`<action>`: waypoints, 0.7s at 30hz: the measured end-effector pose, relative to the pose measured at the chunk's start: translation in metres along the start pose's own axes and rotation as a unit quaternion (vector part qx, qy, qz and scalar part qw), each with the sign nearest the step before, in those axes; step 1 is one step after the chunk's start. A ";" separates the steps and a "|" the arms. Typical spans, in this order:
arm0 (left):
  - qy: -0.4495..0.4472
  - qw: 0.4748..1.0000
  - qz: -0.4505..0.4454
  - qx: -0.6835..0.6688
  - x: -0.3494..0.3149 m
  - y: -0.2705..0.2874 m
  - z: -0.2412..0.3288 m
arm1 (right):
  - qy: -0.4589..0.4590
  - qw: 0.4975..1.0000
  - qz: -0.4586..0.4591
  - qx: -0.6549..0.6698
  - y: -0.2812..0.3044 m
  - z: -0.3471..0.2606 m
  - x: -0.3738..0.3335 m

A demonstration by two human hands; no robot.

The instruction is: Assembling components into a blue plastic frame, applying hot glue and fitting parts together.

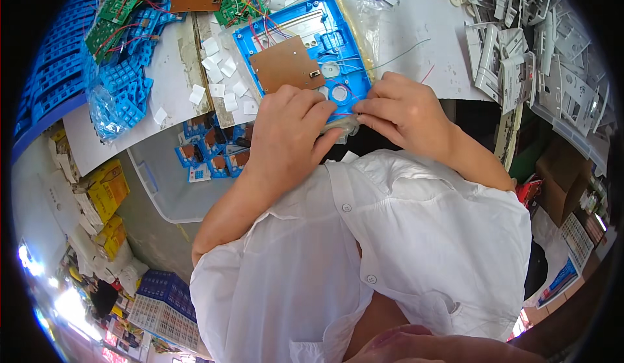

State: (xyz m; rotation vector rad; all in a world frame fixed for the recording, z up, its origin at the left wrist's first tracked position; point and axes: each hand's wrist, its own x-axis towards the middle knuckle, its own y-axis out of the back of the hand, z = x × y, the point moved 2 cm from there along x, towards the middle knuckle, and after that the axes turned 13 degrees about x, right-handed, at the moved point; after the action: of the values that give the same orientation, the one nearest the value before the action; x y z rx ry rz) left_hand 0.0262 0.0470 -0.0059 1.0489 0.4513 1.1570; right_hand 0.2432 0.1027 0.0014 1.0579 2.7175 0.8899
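Observation:
A blue plastic casing (354, 77) lies open side up on the table in front of me, with a clear plastic film and a yellowish edge along its right side. On its left part rests a brown circuit board (283, 67) with thin red and blue wires. A round white part (339, 94) sits in the casing's near end. My left hand (283, 129) is closed on the near left edge, fingers curled beside the board. At the near right corner my right hand (406, 106) pinches with thumb and forefinger; what lies between them is too small to make out.
Small white squares (231, 102) are scattered left of the casing. Green circuit boards (107, 35) and blue keypads (123, 90) pile up at the far left. White plastic parts (513, 70) fill the right side. Below the table stands a clear bin (166, 200) holding blue units.

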 end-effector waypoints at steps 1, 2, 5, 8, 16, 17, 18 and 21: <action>0.000 1.000 -0.008 0.008 -0.002 0.000 -0.002 | -0.014 1.000 0.000 0.006 0.000 -0.001 0.004; -0.001 1.000 -0.016 0.017 -0.004 -0.001 -0.003 | -0.028 1.000 0.000 0.013 0.001 -0.001 0.006; 0.003 1.000 -0.007 0.025 -0.004 -0.001 -0.003 | -0.144 0.981 -0.022 0.127 0.008 0.007 0.014; 0.023 0.999 0.006 0.039 -0.004 0.001 -0.004 | -0.091 0.996 -0.003 0.019 0.010 0.009 0.018; 0.016 0.999 -0.005 0.041 -0.006 0.001 -0.008 | -0.050 0.994 -0.021 0.095 0.007 0.015 0.008; 0.015 0.999 -0.006 0.042 -0.006 0.001 -0.008 | -0.033 0.995 -0.016 0.088 0.006 0.019 0.008; 0.012 0.999 -0.006 0.043 -0.006 0.002 -0.009 | 0.013 0.998 -0.016 0.067 0.006 0.021 0.009; -0.005 0.999 -0.008 0.048 -0.005 0.003 -0.010 | 0.126 0.992 -0.015 0.013 0.006 0.030 0.009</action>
State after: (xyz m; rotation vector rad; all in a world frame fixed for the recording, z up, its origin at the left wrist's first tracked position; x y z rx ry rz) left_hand 0.0153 0.0472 -0.0094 1.1313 0.5101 1.1255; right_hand 0.2485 0.1260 -0.0191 0.9657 2.9469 1.0532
